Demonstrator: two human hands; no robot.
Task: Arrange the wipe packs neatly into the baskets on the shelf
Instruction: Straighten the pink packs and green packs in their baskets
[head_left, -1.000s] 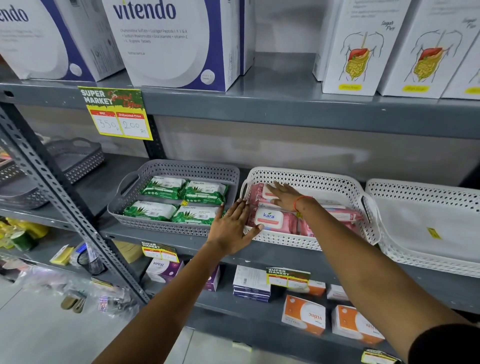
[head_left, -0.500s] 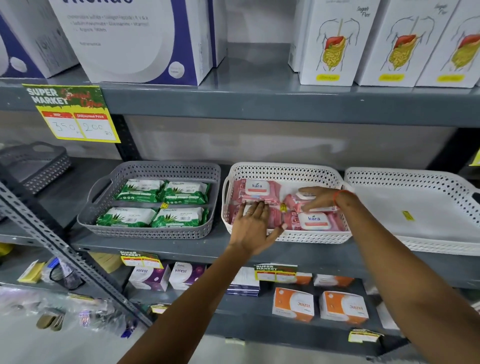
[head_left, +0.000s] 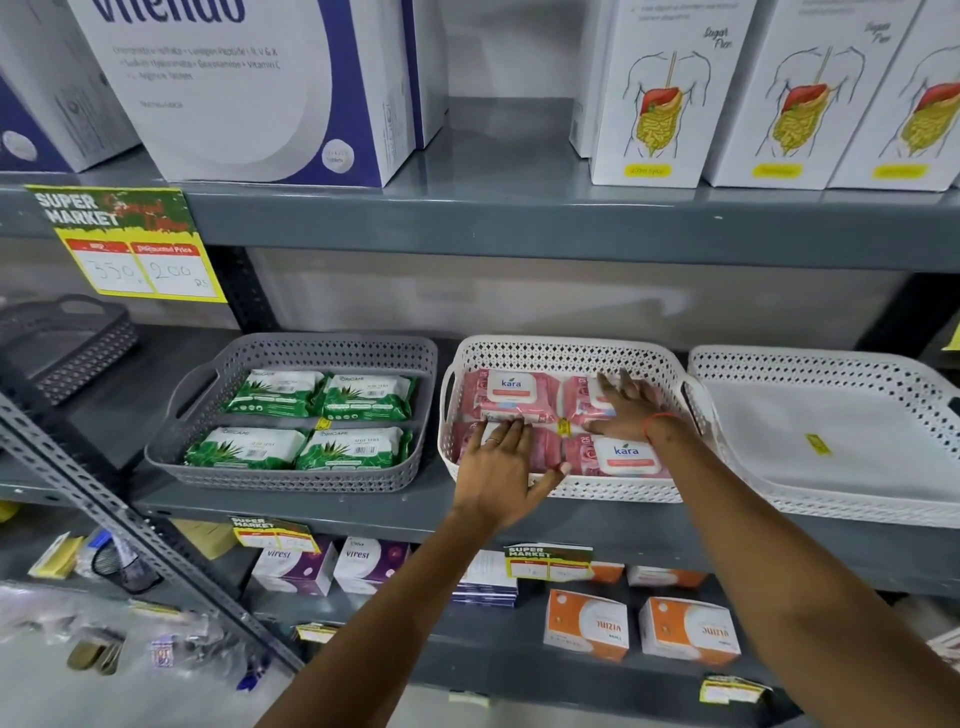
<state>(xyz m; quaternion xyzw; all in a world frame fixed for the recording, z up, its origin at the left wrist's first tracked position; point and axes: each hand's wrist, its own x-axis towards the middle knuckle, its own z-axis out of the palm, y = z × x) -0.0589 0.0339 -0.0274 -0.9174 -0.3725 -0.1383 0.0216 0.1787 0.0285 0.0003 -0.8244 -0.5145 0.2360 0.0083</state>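
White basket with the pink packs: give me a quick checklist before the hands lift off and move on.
1. Pink wipe packs all inside the white basket: ok, four lie in a two by two grid.
2. Packs flat and face up: cannot tell fully; the left hand covers the front left one, the right hand the back right one.
3. Hands gripping nothing: ok, both rest flat and open on the packs.
4. Green wipe packs tidy in the grey basket: ok, four in a grid.
5. Next white basket free for stock: ok, it holds only a small yellow sticker.
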